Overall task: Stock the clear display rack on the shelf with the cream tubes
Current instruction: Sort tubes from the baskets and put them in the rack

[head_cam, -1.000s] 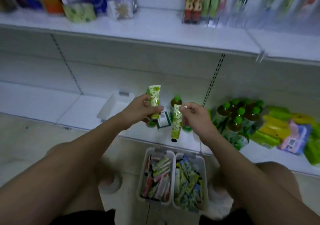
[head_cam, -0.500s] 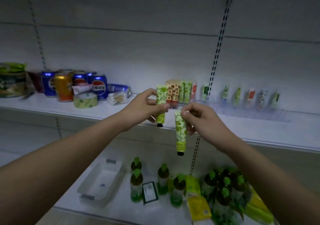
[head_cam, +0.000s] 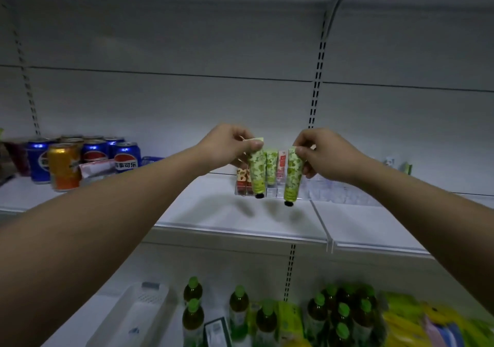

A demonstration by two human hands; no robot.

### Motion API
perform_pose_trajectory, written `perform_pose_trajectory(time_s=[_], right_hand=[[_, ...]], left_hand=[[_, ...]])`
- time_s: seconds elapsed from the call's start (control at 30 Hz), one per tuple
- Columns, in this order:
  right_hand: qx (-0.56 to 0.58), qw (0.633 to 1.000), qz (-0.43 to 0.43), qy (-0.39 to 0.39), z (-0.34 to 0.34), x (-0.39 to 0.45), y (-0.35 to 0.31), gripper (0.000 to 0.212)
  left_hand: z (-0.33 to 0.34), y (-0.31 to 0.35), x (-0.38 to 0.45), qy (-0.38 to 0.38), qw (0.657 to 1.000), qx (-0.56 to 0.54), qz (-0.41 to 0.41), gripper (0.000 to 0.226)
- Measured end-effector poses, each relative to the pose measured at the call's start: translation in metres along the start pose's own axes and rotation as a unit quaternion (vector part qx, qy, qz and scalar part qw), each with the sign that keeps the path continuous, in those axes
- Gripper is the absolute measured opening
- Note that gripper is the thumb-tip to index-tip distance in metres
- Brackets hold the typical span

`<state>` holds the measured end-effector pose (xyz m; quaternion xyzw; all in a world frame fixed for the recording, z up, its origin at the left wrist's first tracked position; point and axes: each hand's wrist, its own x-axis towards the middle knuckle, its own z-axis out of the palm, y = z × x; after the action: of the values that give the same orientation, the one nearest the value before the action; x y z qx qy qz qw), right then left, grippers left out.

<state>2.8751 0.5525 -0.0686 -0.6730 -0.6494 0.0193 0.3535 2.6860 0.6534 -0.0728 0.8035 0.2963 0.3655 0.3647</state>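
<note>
A: Status on the rack?

B: Partly stocked. The clear display rack (head_cam: pixel 270 192) is sitting on the middle shelf (head_cam: pixel 230 213), and a few tubes are already standing in its left end: an orange-patterned tube (head_cam: pixel 242 178), a green tube (head_cam: pixel 271 165) and a pink tube (head_cam: pixel 281 166). The stretch of rack running to the right is looking mostly bare, though it's blurred and transparent, so I can't count slots.

A: Hands?

B: Both are carrying. The left hand (head_cam: pixel 227 147) is pinching the crimped top of a green cream tube (head_cam: pixel 257 170), which is hanging cap-down. The right hand (head_cam: pixel 323 154) is pinching a second green cream tube (head_cam: pixel 293 175) the same way. Fingers are closed on the tubes, not slack.

A: Are they in the rack yet?

B: No. Both are hanging in the air in front of the rack's left end, caps about level with its front edge. Neither is seated, as far as I can judge.

A: What's left?

B: Seating these two, then filling the rest, I'd say. Can't tell which slots they're heading for; the ones beside the standing tubes look likeliest.

A: Anything else around?

B: Soda cans (head_cam: pixel 91 157) are standing on the same shelf, well to the left. Green-capped bottles (head_cam: pixel 240 309) and a white tray (head_cam: pixel 139 317) are sitting on the shelf below. None of it is crowding the rack.
</note>
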Motion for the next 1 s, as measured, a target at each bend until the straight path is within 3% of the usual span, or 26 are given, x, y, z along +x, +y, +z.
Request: perform_pose_trajectory(time_s=[0.43, 0.73, 1.0], right_hand=[[-0.065, 0.997, -0.013, 0.050, 0.015, 0.072, 0.045, 0.012], [-0.085, 0.994, -0.036, 0.064, 0.043, 0.105, 0.076, 0.014], [-0.082, 0.992, -0.041, 0.085, 0.051, 0.113, 0.090, 0.016]], left_hand=[[0.021, -0.013, 0.093, 0.047, 0.994, 0.100, 0.000, 0.019], [0.040, -0.051, 0.137, 0.080, 0.966, 0.243, 0.029, 0.016], [0.046, -0.062, 0.154, 0.073, 0.954, 0.289, 0.037, 0.020]])
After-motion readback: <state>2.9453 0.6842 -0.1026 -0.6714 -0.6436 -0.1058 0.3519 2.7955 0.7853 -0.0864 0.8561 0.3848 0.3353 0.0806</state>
